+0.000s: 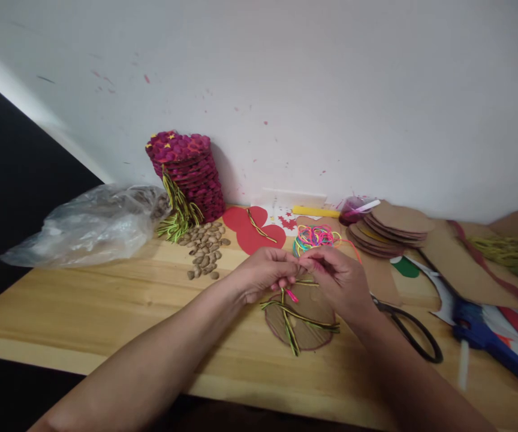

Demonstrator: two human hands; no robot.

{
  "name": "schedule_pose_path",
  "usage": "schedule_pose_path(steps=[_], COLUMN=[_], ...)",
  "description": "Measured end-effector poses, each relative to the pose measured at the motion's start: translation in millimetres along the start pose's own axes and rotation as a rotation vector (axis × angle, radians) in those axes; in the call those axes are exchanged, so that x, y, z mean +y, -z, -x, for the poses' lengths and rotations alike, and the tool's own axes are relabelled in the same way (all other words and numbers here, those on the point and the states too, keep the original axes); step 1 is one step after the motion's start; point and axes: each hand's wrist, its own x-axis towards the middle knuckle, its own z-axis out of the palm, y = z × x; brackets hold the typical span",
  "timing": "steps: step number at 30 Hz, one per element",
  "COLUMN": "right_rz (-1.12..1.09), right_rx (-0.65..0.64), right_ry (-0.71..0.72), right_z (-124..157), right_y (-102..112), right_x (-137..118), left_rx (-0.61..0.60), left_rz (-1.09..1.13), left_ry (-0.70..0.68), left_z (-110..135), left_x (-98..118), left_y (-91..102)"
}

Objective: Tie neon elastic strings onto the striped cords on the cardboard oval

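Note:
Above a round cardboard disc [304,336], my left hand [272,273] and my right hand [337,279] meet fingertip to fingertip. Both are closed in a pinch on what looks like a thin strand of yarn, mostly hidden by the fingers. Below my left hand shows a short bright pink piece [291,295]. Black-and-yellow yarn strands [286,324] lie crossed over the disc, their ends reaching past its dark red edge. Just behind the hands rests a tangle of multicoloured yarn [315,237].
Scissors [414,336] and a blue glue gun [488,339] lie at right, near stacked cardboard discs [389,228] and a paint cup [353,210]. Left stand a purple decorated cylinder [191,177], pistachio-like shells [205,246] and a plastic bag [92,225]. Red paper [259,237] lies behind.

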Motion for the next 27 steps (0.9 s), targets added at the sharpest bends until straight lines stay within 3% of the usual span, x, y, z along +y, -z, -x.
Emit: schedule_pose_path(steps=[13, 27], right_rz=[-0.035, -0.053], right_rx=[0.014, 0.068], right_ry=[-0.090, -0.025], right_z=[-0.5, -0.6], right_y=[-1.0, -1.6], right_x=[-8.9, -5.4], left_rx=[-0.055, -0.057], left_rz=[-0.069, -0.015], left_ry=[-0.100, -0.138], left_z=[0.4, 0.0], left_x=[-1.7, -2.8], left_y=[-1.8, -2.3])
